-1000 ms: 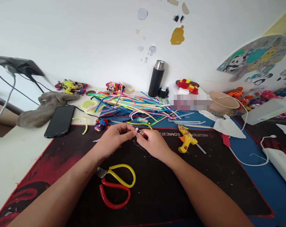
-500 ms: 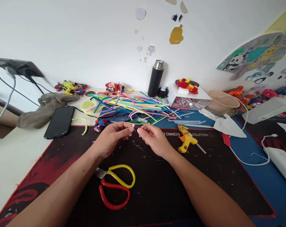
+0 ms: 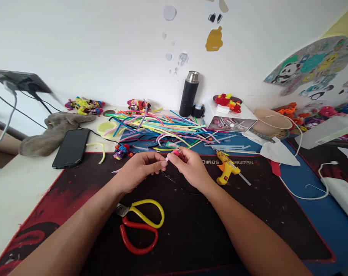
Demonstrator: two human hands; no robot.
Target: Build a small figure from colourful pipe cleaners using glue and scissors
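Both hands meet over the dark desk mat (image 3: 191, 230), fingertips touching. My left hand (image 3: 139, 168) pinches a tiny white bead-like piece (image 3: 166, 158) between thumb and fingers. My right hand (image 3: 189, 166) is closed on a small pink and red piece (image 3: 176, 152) right beside it. A thin dark wire (image 3: 174, 180) trails on the mat below the hands. Just beyond the hands lies a big pile of coloured pipe cleaners (image 3: 159, 126).
Scissors (image 3: 141, 226) with yellow and red handles lie near my left forearm. A yellow glue gun (image 3: 226, 168) sits right of my right hand. A black phone (image 3: 71, 147), a black flask (image 3: 189, 94), a white box (image 3: 230, 119) and a white cable (image 3: 303, 191) surround the mat.
The hands parted slightly and rose half a second ago, then came back together, now a little farther from me than before. The small pieces stay pinched in both.
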